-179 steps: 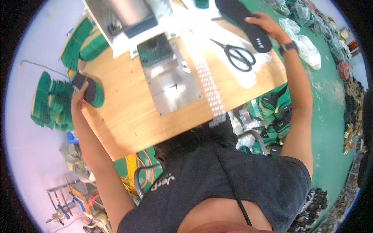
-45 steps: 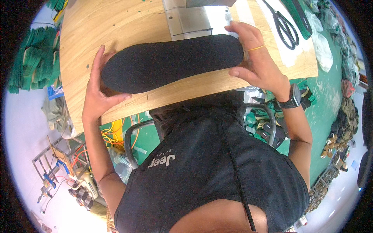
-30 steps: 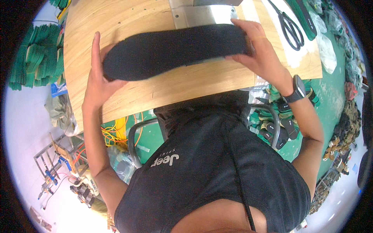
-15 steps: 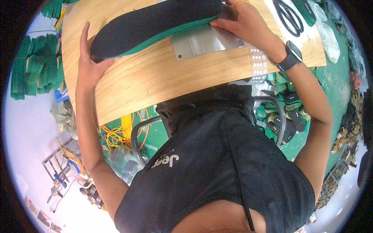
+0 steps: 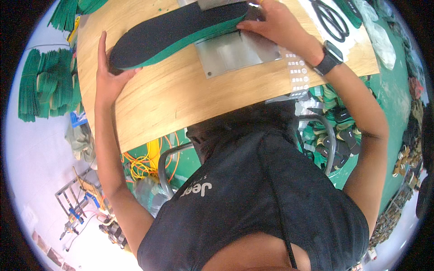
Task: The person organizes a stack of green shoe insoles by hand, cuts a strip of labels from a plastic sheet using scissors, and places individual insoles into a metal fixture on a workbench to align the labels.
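Across the far part of the table lies a long shoe insole (image 5: 167,38), black on its upper face with a thick green edge towards me. Whether it is one piece or a stack, I cannot tell. My left hand (image 5: 110,79) cups its rounded left end, thumb along the near edge and a finger stretched up beside the tip. At the other end, my right hand (image 5: 280,29) grips it, thumb on the near green edge; its other fingers are partly hidden. Below that right end, a shiny metal plate (image 5: 226,61) rests on the table.
The wooden table (image 5: 167,104) carries a printed clear strip (image 5: 297,77) and a black looped cord (image 5: 332,22) at the right. Green insole stacks (image 5: 45,86) stand on the left. More insoles (image 5: 341,140) and orange-yellow hoses (image 5: 144,165) lie below the table.
The view has shifted slightly. The insole's right end and my right hand have moved a little left over the metal plate, baring more of its far part. Both hands keep their hold.
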Tool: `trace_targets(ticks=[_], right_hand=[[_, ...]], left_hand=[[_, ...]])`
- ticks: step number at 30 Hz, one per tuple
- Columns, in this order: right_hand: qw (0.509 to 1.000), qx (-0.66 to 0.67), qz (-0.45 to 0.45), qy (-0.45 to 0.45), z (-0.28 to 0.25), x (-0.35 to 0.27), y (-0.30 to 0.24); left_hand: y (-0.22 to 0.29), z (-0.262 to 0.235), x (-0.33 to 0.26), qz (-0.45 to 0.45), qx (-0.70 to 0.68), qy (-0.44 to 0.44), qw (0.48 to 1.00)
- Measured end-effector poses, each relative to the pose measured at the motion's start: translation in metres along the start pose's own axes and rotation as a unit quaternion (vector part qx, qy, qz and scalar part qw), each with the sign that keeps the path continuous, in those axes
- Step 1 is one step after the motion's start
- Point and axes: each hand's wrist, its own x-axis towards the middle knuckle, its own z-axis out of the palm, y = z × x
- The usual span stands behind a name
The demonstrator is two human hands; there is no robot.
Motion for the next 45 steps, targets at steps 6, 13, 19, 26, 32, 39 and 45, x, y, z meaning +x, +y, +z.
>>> trace_targets(ticks=[6,13,19,26,32,39,45], right_hand=[[0.998,-0.026,-0.031,0.044,-0.018,-0.01,0.006],[0.952,-0.287,0.109,0.005,-0.035,-0.017,0.009],[0.985,-0.134,0.011,0.112,-0.035,-0.056,-0.031],[0.973,-0.053,-0.205,-0.087,-0.044,-0.12,-0.114],[0.955,0.287,0.071,-0.02,-0.018,-0.109,-0.114],[0.823,0.504,0.261,-0.027,0.036,-0.034,-0.107],[0.752,0.554,0.358,-0.004,0.041,-0.019,-0.089]], left_hand=[[0.005,-0.014,-0.021,-0.031,-0.033,0.036,0.998],[0.075,0.042,-0.061,-0.065,0.013,0.176,0.982],[0.108,0.153,-0.017,-0.179,-0.234,-0.118,0.948],[0.12,0.18,-0.02,-0.178,-0.311,-0.06,0.932],[0.137,0.164,-0.062,-0.091,-0.377,0.129,0.913],[0.114,0.096,0.004,0.022,-0.189,0.297,0.936],[0.093,0.066,0.015,0.14,0.164,0.086,0.973]])
